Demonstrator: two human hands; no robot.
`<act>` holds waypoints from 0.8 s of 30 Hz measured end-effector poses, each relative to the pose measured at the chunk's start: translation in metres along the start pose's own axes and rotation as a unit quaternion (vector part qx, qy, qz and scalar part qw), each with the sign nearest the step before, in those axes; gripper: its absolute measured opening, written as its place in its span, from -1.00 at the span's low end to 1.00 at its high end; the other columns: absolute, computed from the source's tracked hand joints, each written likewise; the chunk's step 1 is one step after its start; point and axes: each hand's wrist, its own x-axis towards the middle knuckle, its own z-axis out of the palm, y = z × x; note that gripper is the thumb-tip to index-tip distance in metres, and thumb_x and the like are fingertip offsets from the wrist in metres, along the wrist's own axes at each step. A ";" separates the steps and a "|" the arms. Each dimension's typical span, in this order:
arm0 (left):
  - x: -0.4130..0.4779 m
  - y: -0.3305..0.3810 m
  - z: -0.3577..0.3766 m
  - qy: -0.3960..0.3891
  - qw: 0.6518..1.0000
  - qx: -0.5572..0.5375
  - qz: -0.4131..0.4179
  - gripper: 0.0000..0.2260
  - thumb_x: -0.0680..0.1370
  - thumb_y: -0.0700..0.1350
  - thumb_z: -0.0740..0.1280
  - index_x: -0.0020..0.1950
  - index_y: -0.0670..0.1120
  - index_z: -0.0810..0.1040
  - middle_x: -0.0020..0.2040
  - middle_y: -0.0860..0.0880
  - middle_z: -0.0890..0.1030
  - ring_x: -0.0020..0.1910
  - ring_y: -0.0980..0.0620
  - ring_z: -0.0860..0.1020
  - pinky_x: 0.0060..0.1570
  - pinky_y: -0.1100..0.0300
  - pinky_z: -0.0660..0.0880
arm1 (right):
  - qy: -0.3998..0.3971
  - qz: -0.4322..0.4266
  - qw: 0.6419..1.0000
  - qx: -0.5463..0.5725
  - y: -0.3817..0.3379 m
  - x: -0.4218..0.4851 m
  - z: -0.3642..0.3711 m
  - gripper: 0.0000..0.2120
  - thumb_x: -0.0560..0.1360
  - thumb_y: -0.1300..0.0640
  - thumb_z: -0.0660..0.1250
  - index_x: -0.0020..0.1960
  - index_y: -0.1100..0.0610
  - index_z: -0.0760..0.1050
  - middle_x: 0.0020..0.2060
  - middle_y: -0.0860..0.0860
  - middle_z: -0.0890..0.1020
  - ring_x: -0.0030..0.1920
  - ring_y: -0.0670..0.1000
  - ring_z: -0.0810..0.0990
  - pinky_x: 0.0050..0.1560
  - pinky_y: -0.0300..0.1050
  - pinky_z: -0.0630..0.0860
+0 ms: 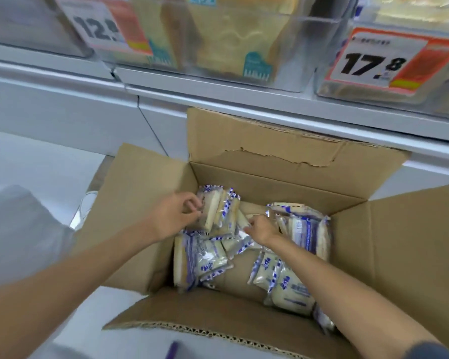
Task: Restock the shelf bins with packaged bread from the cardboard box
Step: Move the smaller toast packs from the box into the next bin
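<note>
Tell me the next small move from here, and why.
Probably squeeze the upright bunch of bread packets between both hands and lift it straight out of the cardboard box. The left hand grips the bunch's left end, the right hand touches its right side, and the bunch stands higher than the packets lying flat around it. The shelf bins sit just above.

A white floor (36,164) carries an open brown cardboard box (386,255) at centre, flaps spread. Small clear, blue-printed bread packets (205,265) lie loose on the bottom of the box. At six o'clock a blurred purple object (172,351) lies on the floor. At twelve o'clock a white metal shelf (244,104) bears clear plastic bins (290,35) of bagged loaves, fronted by orange-and-white price tags (379,60).
</note>
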 end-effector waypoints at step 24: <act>-0.012 0.020 -0.012 -0.012 0.944 -0.323 -0.063 -0.86 0.48 -0.23 0.47 -0.01 -0.10 0.57 -0.18 0.06 0.73 -0.09 0.08 0.69 -0.19 0.29 0.59 | -0.013 -0.079 0.956 0.283 -0.018 -0.083 -0.092 -0.65 0.54 0.19 0.36 0.31 0.08 0.44 0.21 0.04 0.57 0.18 -0.01 0.56 0.22 -0.12 0.48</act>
